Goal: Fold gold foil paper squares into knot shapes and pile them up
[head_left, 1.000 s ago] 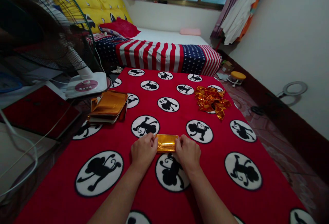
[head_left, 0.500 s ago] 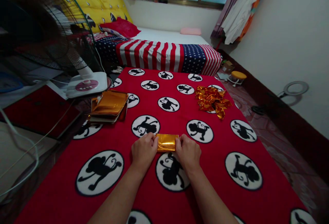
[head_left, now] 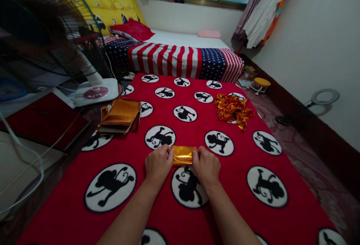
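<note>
Between my hands is a small folded rectangle of shiny gold foil paper, lying level just over the red cloth with black monkey figures in white ovals. My left hand pinches its left edge between thumb and fingers. On the opposite edge, my right hand has the same kind of pinch. A stack of gold foil sheets lies farther off to the left. Toward the far right sits a heap of folded gold foil pieces.
An electric fan stands at the left, its blades blurred, beside a red flat surface crossed by a white cable. Beyond the cloth is a bed with a flag-patterned cover. A yellow-topped stool is on the floor at right.
Both hands keep their pinch on the folded foil paper, which looks almost unmoved. The whole view has shifted very slightly.
</note>
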The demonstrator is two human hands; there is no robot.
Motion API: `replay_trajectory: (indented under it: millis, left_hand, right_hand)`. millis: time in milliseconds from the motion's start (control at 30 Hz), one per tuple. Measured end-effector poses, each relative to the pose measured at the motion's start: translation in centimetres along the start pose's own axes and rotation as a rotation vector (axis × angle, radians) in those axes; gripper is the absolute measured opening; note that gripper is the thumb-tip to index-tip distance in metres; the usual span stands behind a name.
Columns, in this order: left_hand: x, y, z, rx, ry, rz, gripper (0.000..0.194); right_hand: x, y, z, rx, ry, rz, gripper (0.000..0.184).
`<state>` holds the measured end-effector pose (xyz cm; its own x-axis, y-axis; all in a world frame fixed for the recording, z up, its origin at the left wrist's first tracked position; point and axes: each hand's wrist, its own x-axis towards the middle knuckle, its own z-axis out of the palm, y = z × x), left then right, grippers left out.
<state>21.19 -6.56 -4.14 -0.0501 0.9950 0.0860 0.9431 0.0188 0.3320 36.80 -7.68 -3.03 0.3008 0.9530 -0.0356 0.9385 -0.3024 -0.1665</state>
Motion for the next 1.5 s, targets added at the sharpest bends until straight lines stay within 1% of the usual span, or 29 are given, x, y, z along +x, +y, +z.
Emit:
replay_trajectory:
  millis: [133,367,533,633,733,800,933,1067,1267,1500]
  left_hand:
    - [-0.03,-0.05,0.09,-0.013,0.008,0.013,0.022]
    - [-0.07,0.03,0.01,-0.009,-0.009,-0.005,0.022]
    - [0.02,0.11,-0.05,-0.009,-0.022,-0.004,0.022]
    - [0.06,0.34,-0.17,-0.003,-0.040,-0.045,0.017]
    - [0.01,0.50,-0.28,-0.011,-0.046,-0.073,0.019]
    - [-0.04,0.45,-0.22,-0.028,-0.025,-0.034,0.017]
    - [0.07,-0.01,0.17,-0.096,0.023,0.096,0.016]
    - [0.39,-0.35,0.34,-0.172,0.001,0.184,0.019]
    - [0.07,-0.23,0.07,-0.177,-0.035,0.205,0.019]
    - [-0.47,-0.46,0.52,-0.204,0.007,0.225,0.021]
  right_hand:
    - [0.07,0.08,-0.04,0.003,-0.013,-0.003,0.027]
    - [0.15,0.11,-0.08,0.006,-0.011,-0.002,0.028]
    - [0.04,0.05,-0.20,0.005,0.003,-0.005,0.026]
    - [0.05,0.00,-0.16,0.006,0.003,-0.006,0.026]
    - [0.11,0.00,-0.07,0.010,-0.002,-0.005,0.026]
    - [0.15,0.04,-0.04,0.013,-0.007,0.001,0.028]
    - [0.30,0.13,-0.22,0.024,-0.008,0.003,0.029]
    - [0.53,0.17,-0.60,0.034,-0.035,0.004,0.031]
    - [0.65,0.15,-0.84,0.046,-0.067,0.029,0.032]
    - [0.69,0.24,-0.88,0.087,-0.064,0.036,0.034]
